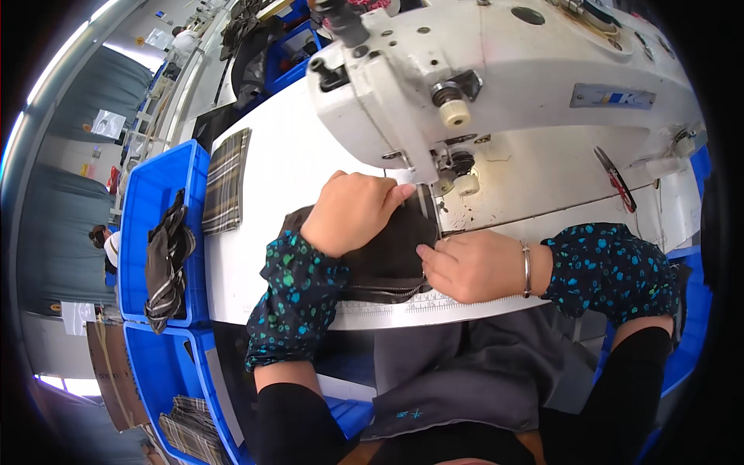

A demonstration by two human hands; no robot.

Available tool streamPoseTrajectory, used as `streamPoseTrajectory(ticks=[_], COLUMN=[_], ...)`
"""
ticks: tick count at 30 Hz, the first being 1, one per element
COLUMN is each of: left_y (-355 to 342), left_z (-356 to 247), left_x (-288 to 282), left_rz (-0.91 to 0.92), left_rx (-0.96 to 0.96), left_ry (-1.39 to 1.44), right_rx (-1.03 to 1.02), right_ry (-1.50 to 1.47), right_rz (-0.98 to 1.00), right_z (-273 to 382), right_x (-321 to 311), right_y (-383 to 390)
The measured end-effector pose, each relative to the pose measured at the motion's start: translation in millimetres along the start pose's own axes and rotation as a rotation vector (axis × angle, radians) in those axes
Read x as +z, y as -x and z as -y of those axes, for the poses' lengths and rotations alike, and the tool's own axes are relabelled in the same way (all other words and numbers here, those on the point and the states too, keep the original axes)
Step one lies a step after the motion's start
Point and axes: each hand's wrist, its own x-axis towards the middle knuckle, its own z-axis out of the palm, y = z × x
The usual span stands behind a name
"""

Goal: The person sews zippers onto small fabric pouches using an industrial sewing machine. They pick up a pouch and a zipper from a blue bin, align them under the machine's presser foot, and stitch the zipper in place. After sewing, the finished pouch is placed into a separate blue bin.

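A dark brown fabric piece (pixel 385 252) with a zipper along its lower edge lies under the needle area of a white sewing machine (pixel 504 89). My left hand (pixel 349 211) is over its upper left part, fingers curled and thumb toward the presser area; what the fingertips hold is hidden. My right hand (pixel 474 266) has its fingers closed on the fabric's right edge, thumb and fingertips pressed on it. A ruler strip (pixel 387 308) runs along the white table's front edge, below the fabric.
Red-handled scissors (pixel 616 180) lie right of the machine. Folded plaid fabric (pixel 225 182) is at the table's left. Blue bins (pixel 132 256) with dark and plaid cloth stand alongside; another blue bin (pixel 682 364) is at right. A distant person (pixel 184 43) is at upper left.
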Motion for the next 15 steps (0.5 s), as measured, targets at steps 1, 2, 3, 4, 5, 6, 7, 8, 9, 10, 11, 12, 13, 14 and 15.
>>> streamPoseTrajectory(ticks=[1,2,3,4,5,6,7,8,9,10,11,12,13,14,15], left_y=[-3,-5,-5,-4,-3,-6,-11,-14,-12,-12,-11,-10,-9,-8,-6], left_z=[8,11,15,18,20,22,24,24,25,24,23,24,25,26,23], left_x=[3,3,1,-1,-4,-8,-15,-19,-20,-17,-15,-12,-9,-6,4], left_rz=[0.038,0.111,0.184,0.257,0.283,0.383,0.483,0.582,0.562,0.482,0.397,0.330,0.265,0.197,0.048], left_rx=[0.009,-0.012,-0.035,-0.061,-0.069,-0.122,-0.177,-0.232,-0.191,-0.095,-0.001,0.011,0.022,0.027,0.052], left_ry=[0.042,0.100,0.158,0.214,0.258,0.285,0.312,0.338,0.575,0.651,0.724,0.703,0.681,0.654,0.522], right_rx=[0.007,0.017,0.014,0.016,0.015,0.014,0.032,0.050,0.067,0.070,0.068,0.066,0.054,0.038,0.022], right_ry=[-0.003,-0.005,-0.005,-0.003,-0.004,-0.006,-0.004,-0.001,0.002,0.000,-0.003,-0.005,-0.013,-0.019,-0.027], right_rz=[0.005,0.013,-0.002,-0.005,-0.004,-0.003,0.025,0.053,0.082,0.084,0.084,0.085,0.057,0.026,-0.006], right_z=[2,3,3,3,3,4,5,7,8,8,8,8,7,5,4], right_x=[-1,-1,1,2,1,1,-1,-3,-5,-6,-8,-8,-8,-6,-5], right_y=[-1,0,-1,-1,-2,-2,-2,-2,-1,-1,-2,-2,-2,-4,-5])
